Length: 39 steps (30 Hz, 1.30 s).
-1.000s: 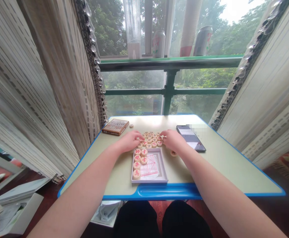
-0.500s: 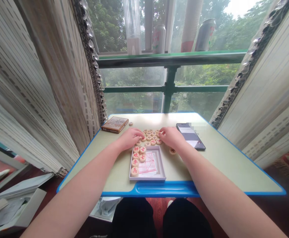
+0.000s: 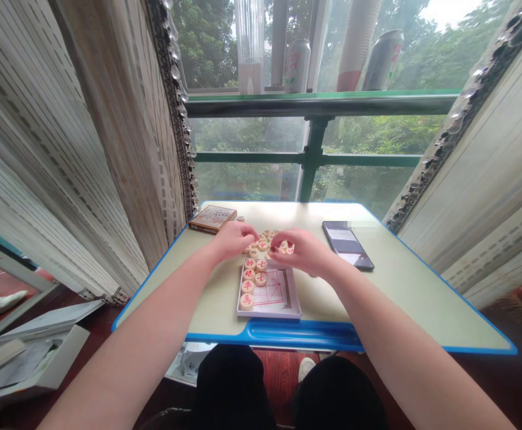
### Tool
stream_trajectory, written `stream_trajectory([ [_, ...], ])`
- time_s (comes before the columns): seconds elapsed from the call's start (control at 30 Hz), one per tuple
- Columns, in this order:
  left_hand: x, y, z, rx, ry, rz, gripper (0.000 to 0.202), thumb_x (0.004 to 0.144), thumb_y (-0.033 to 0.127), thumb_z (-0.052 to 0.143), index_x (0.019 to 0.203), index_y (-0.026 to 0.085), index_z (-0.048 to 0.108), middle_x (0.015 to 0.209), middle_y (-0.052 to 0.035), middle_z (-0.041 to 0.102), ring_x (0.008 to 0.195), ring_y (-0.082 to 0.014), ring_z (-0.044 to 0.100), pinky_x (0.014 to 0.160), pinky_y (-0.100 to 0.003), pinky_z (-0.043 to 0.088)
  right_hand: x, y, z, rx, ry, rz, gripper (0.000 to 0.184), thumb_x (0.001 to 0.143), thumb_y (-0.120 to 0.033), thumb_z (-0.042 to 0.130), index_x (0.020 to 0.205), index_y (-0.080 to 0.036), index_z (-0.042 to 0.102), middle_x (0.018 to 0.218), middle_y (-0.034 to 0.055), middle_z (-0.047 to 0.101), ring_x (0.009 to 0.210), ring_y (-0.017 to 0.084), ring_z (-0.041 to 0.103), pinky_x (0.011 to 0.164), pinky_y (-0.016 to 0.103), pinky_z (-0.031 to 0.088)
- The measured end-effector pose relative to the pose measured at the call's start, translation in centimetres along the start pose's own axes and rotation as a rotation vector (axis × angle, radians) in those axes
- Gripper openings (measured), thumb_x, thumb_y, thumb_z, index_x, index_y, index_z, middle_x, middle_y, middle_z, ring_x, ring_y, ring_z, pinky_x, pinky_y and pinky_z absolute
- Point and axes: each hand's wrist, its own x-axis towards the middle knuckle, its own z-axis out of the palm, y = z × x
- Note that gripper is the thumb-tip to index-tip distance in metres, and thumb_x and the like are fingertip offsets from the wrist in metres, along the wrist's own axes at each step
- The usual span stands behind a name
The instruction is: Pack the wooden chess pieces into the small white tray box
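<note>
Chess pieces (image 3: 263, 245) are lying face-up on the tabletop (image 3: 404, 286) between the left hand (image 3: 235, 239) and right hand (image 3: 303, 249), both grips half-closed, any hold unclear; others (image 3: 247, 287) are lining the box (image 3: 270, 315) in columns running near to far.

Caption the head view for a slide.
Left hand and right hand at loose xiangqi pieces, beyond a shallow box holding six red-marked pieces.

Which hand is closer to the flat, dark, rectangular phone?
Right. The right hand is just left of the phone, by the round wooden game pieces. The left hand is farther from it, at the pieces' left side.
</note>
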Motion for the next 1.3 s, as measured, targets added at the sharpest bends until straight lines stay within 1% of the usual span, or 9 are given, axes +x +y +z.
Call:
stream_trajectory([
  [0.07,0.0,0.0,0.0,0.022,0.006,0.015,0.03,0.068,0.019,0.045,0.075,0.015,0.073,0.065,0.0,0.067,0.061,-0.0119,0.056,0.059,-0.022,0.044,-0.5,-1.4,0.4,-0.027,-0.1,-0.119,0.007,0.075,-0.024,0.064,0.078,-0.019,0.065,0.08,0.0028,0.066,0.076,0.015,0.057,0.069,0.026,0.041],
  [0.17,-0.1,0.0,0.1,0.041,0.01,0.013,0.03,0.068,0.02,0.045,0.076,0.015,0.073,0.065,-0.0002,0.067,0.06,-0.0121,0.055,0.058,-0.022,0.043,-1.1,-2.6,1.1,-0.082,-0.17,-0.205,0.009,0.076,-0.027,0.065,0.076,-0.018,0.065,0.077,0.0031,0.064,0.072,0.015,0.055,0.065,0.026,0.039],
  [0.37,-0.1,-0.1,-0.3,0.036,0.03,-0.002,0.031,0.068,0.019,0.045,0.078,0.015,0.073,0.073,-0.0012,0.07,0.068,-0.0143,0.06,0.063,-0.022,0.045,-1.3,-2.5,1.8,-0.153,-0.182,-0.2,0.011,0.08,-0.028,0.062,0.079,-0.019,0.067,0.078,0.0039,0.06,0.072,0.014,0.053,0.062,0.024,0.038],
  [0.77,0.0,-0.2,-0.3,0.062,0.016,0.009,0.029,0.068,0.019,0.045,0.075,0.015,0.073,0.068,0.0001,0.068,0.06,-0.0124,0.056,0.059,-0.022,0.043,-1.1,-2.5,2.1,-0.147,-0.186,-0.216,0.009,0.079,-0.026,0.064,0.081,-0.018,0.068,0.08,0.0045,0.06,0.075,0.015,0.053,0.064,0.025,0.038],
  [0.9,-0.1,-0.1,-0.4,0.066,0.001,-0.001,0.03,0.069,0.019,0.044,0.076,0.015,0.073,0.065,0.0006,0.067,0.058,-0.0121,0.055,0.058,-0.022,0.043,-1.3,-2.7,1.7,-0.141,-0.207,-0.204,0.007,0.078,-0.02,0.062,0.081,-0.018,0.068,0.082,0.0044,0.06,0.075,0.015,0.054,0.064,0.025,0.038],
  [1.0,0.0,-0.2,-0.3,0.074,-0.012,0.005,0.03,0.069,0.019,0.044,0.075,0.016,0.073,0.065,0.0006,0.067,0.059,-0.0125,0.055,0.058,-0.022,0.042,-1.4,-2.8,1.4,-0.111,-0.243,-0.21,0.013,0.076,-0.014,0.06,0.085,-0.019,0.068,0.086,0.0045,0.061,0.077,0.015,0.055,0.065,0.025,0.039],
  [1.13,0.1,-0.4,-0.3,0.1,-0.025,0.027,0.03,0.069,0.017,0.044,0.076,0.015,0.073,0.069,0.0,0.068,0.062,-0.0129,0.057,0.063,-0.022,0.044,-1.4,-2.8,1.4,-0.146,-0.184,-0.162,0.018,0.079,-0.029,0.061,0.093,-0.019,0.065,0.088,0.0058,0.062,0.078,0.017,0.055,0.064,0.026,0.039],
  [1.23,0.1,-0.4,-0.3,0.097,-0.032,0.029,0.031,0.069,0.017,0.044,0.077,0.015,0.073,0.071,-0.0002,0.069,0.065,-0.0134,0.058,0.065,-0.022,0.045,-1.3,-2.8,1.5,-0.231,-0.16,-0.1,0.025,0.079,-0.041,0.061,0.084,-0.018,0.066,0.082,0.006,0.063,0.073,0.017,0.054,0.06,0.026,0.036],
  [1.3,0.1,-0.5,-0.2,0.093,-0.04,0.022,0.031,0.069,0.018,0.044,0.077,0.015,0.073,0.072,-0.0004,0.069,0.065,-0.0136,0.058,0.066,-0.023,0.045,-1.3,-3.0,1.6,-0.27,-0.185,-0.093,0.025,0.08,-0.043,0.06,0.08,-0.018,0.067,0.078,0.0054,0.063,0.071,0.017,0.054,0.058,0.026,0.033],
])
